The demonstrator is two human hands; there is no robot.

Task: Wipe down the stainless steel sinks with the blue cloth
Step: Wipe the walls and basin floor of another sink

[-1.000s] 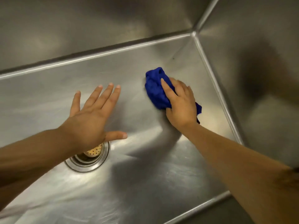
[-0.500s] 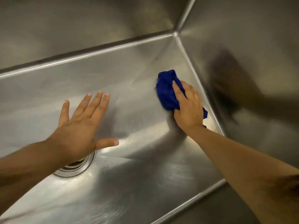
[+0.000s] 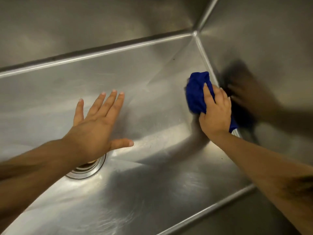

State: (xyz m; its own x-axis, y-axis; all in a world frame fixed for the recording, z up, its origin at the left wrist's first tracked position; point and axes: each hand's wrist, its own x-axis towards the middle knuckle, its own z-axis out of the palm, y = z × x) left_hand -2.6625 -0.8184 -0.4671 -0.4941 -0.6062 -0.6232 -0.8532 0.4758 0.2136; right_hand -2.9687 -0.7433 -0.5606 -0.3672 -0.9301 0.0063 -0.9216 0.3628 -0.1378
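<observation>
Dim warm light (streaky glare [image 3: 153, 143])

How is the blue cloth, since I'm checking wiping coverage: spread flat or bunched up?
Bunched up: the blue cloth is a crumpled wad gripped under the right hand.

The sink [image 3: 152, 102] is brushed, glossy steel with faint scuffs, its drain [image 3: 88, 170] ringed in shiny metal, the cloth [image 3: 196, 92] soft, matt fabric.

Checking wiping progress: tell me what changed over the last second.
The right hand slid the blue cloth rightward across the sink floor, up to the right wall, gripping it throughout. The left hand stayed open, fingers spread, by the drain.
</observation>
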